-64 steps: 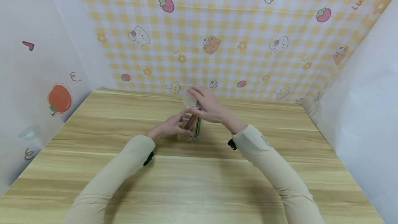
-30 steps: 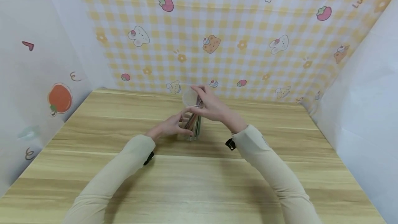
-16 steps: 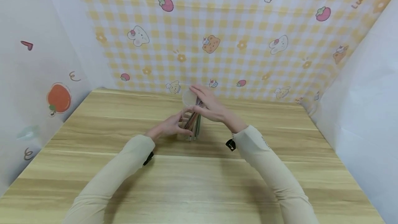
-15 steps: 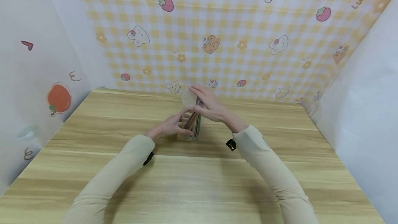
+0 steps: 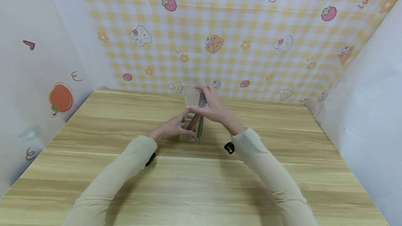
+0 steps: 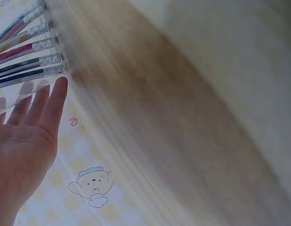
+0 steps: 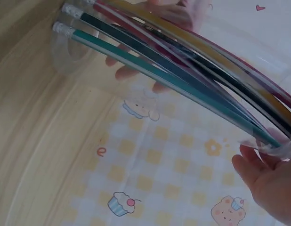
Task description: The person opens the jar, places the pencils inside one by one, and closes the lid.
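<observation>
A clear plastic cylindrical jar stands at the middle back of the table. Several coloured pencils lean inside it, their clear-and-silver ends down near the base. My left hand holds the jar low on its left side, thumb in front and fingers behind. Around the top rim, my right hand spans with its thumb at the front and fingers at the back right. The right wrist view shows the pencils slanting through the jar to that hand, with the left fingers seen through the wall. My palm hides part of the rim.
The jar stands on a light wood-grain table. Close behind it hangs a yellow checked cloth with cartoon prints. White sheets close off the right and left sides.
My right hand's fingers have drawn back slightly to the right over the rim, and its wrist has shifted a little left. More of the pencil tops shows. The left hand and jar stay put.
</observation>
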The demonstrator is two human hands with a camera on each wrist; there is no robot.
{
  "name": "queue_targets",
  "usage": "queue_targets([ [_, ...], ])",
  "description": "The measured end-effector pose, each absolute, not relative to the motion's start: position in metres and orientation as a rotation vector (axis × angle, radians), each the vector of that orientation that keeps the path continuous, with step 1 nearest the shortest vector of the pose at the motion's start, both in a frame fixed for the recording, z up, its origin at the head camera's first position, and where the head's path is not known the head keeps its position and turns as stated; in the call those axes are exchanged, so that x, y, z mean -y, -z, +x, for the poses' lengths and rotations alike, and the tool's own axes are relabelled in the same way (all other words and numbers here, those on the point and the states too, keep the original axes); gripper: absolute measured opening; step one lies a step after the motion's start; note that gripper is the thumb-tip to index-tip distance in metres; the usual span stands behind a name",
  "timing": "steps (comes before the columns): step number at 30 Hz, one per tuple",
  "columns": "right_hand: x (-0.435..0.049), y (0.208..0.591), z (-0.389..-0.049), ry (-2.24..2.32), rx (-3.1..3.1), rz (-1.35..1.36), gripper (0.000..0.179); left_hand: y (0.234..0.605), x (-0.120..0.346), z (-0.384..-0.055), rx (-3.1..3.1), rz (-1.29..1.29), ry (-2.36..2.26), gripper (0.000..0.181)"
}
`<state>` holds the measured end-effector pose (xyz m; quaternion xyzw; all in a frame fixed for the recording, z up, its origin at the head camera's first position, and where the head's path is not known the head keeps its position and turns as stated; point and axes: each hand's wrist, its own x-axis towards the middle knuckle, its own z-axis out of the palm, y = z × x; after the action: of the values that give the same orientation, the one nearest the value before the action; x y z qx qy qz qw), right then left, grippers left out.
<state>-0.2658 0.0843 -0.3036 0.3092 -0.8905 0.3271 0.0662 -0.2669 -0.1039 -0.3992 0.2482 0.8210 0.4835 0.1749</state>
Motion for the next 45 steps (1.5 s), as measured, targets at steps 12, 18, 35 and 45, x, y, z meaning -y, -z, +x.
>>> queue_targets([
  [12,-0.098,0.302,-0.27,-1.041,2.664,1.281,0.065,0.38,0.104,-0.256,-2.309,0.775,-1.379,0.093],
  [18,-0.1,0.299,-0.27,-1.088,2.699,1.192,0.068,0.4,0.104,-0.269,-2.32,0.744,-1.397,0.099],
  [35,-0.077,0.313,-0.257,-0.926,2.602,0.784,0.076,0.403,0.104,-0.27,-2.355,0.74,-1.371,0.098],
  [45,-0.095,0.305,-0.264,-1.062,2.607,1.201,0.071,0.397,0.104,-0.269,-2.365,0.777,-1.363,0.093],
])
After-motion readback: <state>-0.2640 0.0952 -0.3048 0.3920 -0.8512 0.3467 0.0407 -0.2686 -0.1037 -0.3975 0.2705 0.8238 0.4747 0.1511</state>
